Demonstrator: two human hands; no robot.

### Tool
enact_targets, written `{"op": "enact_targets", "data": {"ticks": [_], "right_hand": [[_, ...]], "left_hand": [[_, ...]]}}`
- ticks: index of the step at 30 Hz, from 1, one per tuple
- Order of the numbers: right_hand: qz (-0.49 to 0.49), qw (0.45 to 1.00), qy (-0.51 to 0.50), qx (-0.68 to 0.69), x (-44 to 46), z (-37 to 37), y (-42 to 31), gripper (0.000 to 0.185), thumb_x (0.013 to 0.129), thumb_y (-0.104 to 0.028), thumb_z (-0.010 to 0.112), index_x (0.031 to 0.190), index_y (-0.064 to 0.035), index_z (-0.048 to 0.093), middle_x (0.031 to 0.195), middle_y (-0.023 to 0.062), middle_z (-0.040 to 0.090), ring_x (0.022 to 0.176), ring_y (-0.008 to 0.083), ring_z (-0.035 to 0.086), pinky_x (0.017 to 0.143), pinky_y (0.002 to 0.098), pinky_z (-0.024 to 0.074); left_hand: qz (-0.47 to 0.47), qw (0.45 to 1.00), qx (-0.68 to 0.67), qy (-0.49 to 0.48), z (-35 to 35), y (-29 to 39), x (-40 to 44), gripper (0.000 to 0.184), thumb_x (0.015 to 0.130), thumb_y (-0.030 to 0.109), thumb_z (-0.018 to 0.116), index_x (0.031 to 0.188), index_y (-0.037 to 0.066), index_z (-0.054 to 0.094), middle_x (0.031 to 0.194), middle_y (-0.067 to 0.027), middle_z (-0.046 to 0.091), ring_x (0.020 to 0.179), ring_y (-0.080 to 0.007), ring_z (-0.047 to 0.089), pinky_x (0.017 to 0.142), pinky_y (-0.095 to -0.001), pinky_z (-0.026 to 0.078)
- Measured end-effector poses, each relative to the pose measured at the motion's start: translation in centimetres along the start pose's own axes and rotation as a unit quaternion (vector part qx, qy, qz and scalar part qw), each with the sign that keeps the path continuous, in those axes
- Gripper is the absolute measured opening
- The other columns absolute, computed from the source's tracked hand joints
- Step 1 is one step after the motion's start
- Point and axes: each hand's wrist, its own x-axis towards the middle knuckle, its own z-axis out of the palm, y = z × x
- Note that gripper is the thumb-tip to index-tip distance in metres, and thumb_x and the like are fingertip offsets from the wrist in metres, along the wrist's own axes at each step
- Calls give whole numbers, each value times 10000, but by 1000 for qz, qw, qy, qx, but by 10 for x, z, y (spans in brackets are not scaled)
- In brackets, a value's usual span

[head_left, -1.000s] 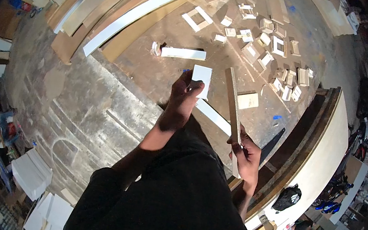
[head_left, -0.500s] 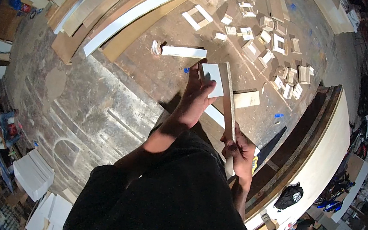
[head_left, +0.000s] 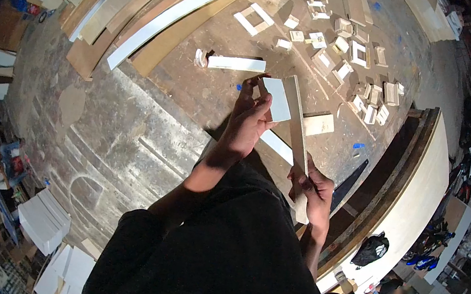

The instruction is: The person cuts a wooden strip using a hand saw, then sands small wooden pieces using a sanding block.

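My left hand [head_left: 246, 121] is closed on a small white block [head_left: 277, 100], thumb on its near side. A long narrow board [head_left: 296, 125] stands at a tilt in my right hand [head_left: 314, 193], which grips it near its lower end. The board's upper part is close beside the block's right side; whether they touch I cannot tell. Beyond my hands a white-faced strip [head_left: 236, 64] lies on the brown work surface [head_left: 183, 89]. Another white strip [head_left: 277, 146] shows between my hands, and a pale flat piece [head_left: 318, 124] lies right of the board.
Long boards [head_left: 163, 21] lie at the upper left. Several small wooden frames and blocks [head_left: 343, 48] are scattered at the upper right. On the right stands a large pale panel [head_left: 405, 193] with a black bag [head_left: 370, 251] on it. People are at the lower left and lower right edges.
The white block has turned and moved right, and the long board has moved left, so the gap between them has narrowed. Both hands keep their grip.
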Motion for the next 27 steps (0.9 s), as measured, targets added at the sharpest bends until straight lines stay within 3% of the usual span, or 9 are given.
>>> {"op": "enact_targets", "data": {"ticks": [3,5,15,17,27], "right_hand": [[9,1000,10,15,1,0,-6,560,931,-107,559,1465,11,441,882,72,643,562,88,526,536,242,455],[39,998,14,56,0,-1,-8,526,926,-41,578,1441,3,484,902,64,673,739,109,553,724,262,475],[66,995,17,79,1,-5,-13,514,919,-4,581,1422,41,487,886,46,681,771,101,560,785,243,459],[60,997,10,42,0,-8,-9,577,922,-80,572,1459,59,415,846,91,647,539,109,544,488,237,438],[35,999,8,12,-2,-4,-16,571,936,-103,559,1460,64,409,846,95,645,520,103,539,476,242,434]], "left_hand": [[-3,1000,-5,-4,-3,-1,1,431,1010,99,539,1402,192,384,1301,-49,555,1213,-204,575,1027,-468,472],[15,1000,0,-6,-2,-2,1,420,1008,90,539,1394,182,401,1285,-51,566,1198,-199,584,1024,-470,474],[-24,1000,0,1,-3,-2,6,408,1008,114,555,1390,172,424,1284,-48,569,1199,-197,582,1003,-459,495],[-34,999,27,7,-3,0,6,396,1007,129,564,1379,178,436,1277,-41,581,1200,-194,585,1012,-466,492],[-26,1000,13,4,-6,-5,7,366,1005,142,575,1353,161,463,1280,-46,595,1182,-195,607,988,-455,521]]}}
